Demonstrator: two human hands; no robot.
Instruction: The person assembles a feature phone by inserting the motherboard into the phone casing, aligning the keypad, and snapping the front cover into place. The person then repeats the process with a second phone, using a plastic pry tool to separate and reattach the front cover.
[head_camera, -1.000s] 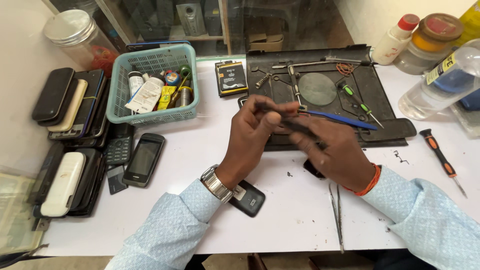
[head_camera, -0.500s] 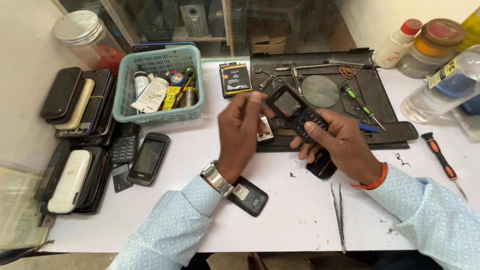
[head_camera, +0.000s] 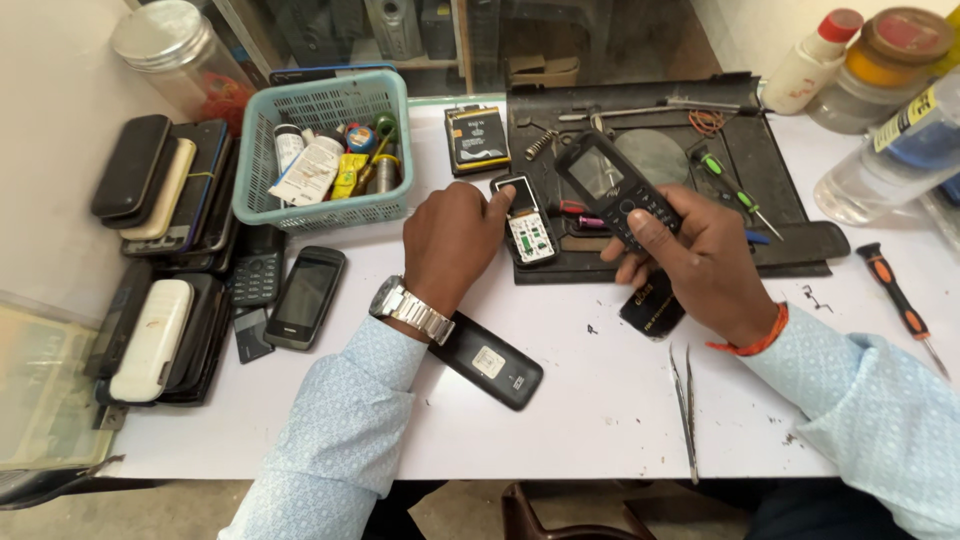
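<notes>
The right hand (head_camera: 700, 255) has its fingers curled shut around a black keypad phone (head_camera: 618, 190), thumb on the keys, screen tilted up. The left hand (head_camera: 455, 245) is loosely curled, its fingers touching an opened phone body (head_camera: 528, 230) lying on the black work mat (head_camera: 790, 200). The white bench (head_camera: 600, 420) carries tweezers (head_camera: 686, 405) near, a teal basket (head_camera: 320, 160) far left, and a black phone cover (head_camera: 490, 362) under the left wrist.

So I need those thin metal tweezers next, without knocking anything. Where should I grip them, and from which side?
The thin metal tweezers lie flat on the white table, lengthwise toward you, clear of other things. Probably best to pinch the two arms across their middle from directly above; the right hand is nearest but holds the black keypad phone.
</notes>
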